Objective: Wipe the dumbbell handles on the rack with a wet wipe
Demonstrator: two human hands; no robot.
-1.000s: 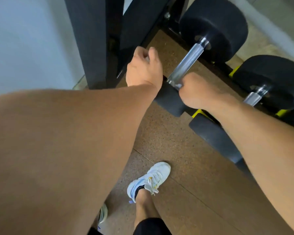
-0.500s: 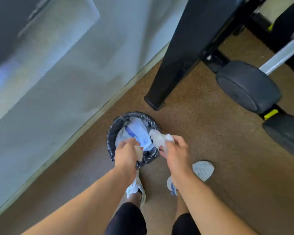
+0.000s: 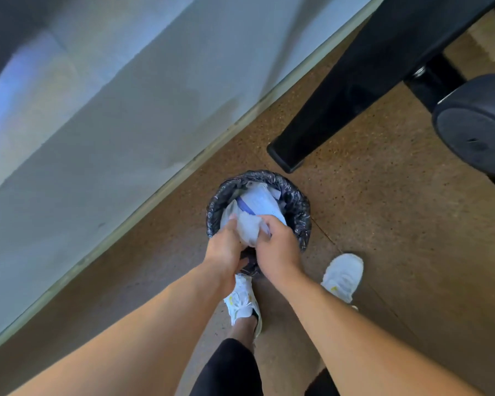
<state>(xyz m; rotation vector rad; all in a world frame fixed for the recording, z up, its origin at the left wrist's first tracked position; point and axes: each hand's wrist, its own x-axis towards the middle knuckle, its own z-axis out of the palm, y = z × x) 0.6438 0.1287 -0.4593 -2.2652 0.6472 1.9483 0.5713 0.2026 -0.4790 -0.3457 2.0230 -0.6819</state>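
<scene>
Both hands point(image 3: 252, 250) grip one wipe point(image 3: 249, 228) over one bin point(image 3: 299, 208).

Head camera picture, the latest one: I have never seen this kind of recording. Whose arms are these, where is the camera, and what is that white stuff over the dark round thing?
There is no machine here. A person wears a wide-angle camera on the head, looking forward and down, so the two bare arms entering from below are that person's own.

The left hand and right hand together hold a crumpled white wet wipe just over a small bin lined with a black bag. Paper and plastic waste already lies in the bin.

The bin stands on a brown speckled floor, beside a pale wall. Below it are the person's white sneakers.

At upper right is the black leg of the dumbbell rack, and by it the round black end of a dumbbell. Its handle is out of frame.
</scene>
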